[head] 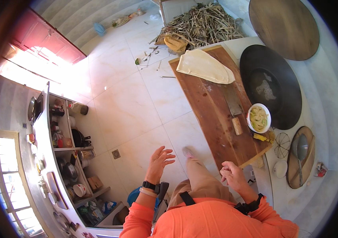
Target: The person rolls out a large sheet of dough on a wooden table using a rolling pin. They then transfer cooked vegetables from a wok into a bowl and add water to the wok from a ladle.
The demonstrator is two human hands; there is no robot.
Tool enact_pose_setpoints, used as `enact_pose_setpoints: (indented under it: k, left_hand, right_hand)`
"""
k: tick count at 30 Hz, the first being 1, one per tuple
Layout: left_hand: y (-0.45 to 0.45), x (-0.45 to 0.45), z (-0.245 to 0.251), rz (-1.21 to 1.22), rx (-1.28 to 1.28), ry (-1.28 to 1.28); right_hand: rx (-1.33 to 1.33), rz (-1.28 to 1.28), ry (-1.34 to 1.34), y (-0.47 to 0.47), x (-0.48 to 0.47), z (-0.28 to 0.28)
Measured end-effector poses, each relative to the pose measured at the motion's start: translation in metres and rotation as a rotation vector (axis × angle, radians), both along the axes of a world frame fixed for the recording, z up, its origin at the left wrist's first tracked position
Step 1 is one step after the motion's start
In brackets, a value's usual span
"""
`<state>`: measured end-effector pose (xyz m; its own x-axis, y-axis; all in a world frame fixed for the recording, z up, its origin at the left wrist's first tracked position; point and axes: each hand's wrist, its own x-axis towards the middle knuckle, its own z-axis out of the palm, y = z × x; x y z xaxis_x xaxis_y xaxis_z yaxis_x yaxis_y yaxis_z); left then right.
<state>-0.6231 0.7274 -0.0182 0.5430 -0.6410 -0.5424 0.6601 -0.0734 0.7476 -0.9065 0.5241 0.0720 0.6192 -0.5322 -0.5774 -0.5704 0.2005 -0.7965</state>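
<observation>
My left hand (160, 162) hangs in the air over the tiled floor, fingers apart and holding nothing. By the near end of a wooden cutting board (216, 119) is my right hand (231, 175), its fingers loosely curled; whether anything is between them cannot be told. Folded pale dough (206, 67) lies across the board's far end. A cleaver (233, 104) with a wooden handle rests on the board below the dough. A white bowl (259, 118) of sliced vegetables stands at the board's right edge, with a yellow-handled tool (262, 138) beside it.
Right of the board, a large black wok (271, 86) is set in the counter, with a round wooden lid (285, 28) behind it. A ladle (302, 148) lies on another lid. Dry stalks (204, 25) are heaped beyond the board. Open shelves (74, 148) with cookware stand on the left.
</observation>
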Motion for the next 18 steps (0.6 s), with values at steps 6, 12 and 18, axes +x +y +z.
enact_pose_setpoints:
  k: [6, 12, 18]
  left_hand:
    - [0.003, 0.115, -0.023, 0.037, -0.017, -0.008]
    - [-0.029, 0.256, -0.007, -0.027, 0.114, -0.08]
    - [-0.07, 0.389, -0.003, -0.01, 0.048, -0.09]
  right_hand:
    - [0.054, -0.025, 0.032, -0.017, 0.087, -0.018]
    - [0.05, -0.14, -0.043, -0.048, 0.211, -0.009]
    - [-0.079, -0.146, -0.106, -0.095, 0.319, 0.011]
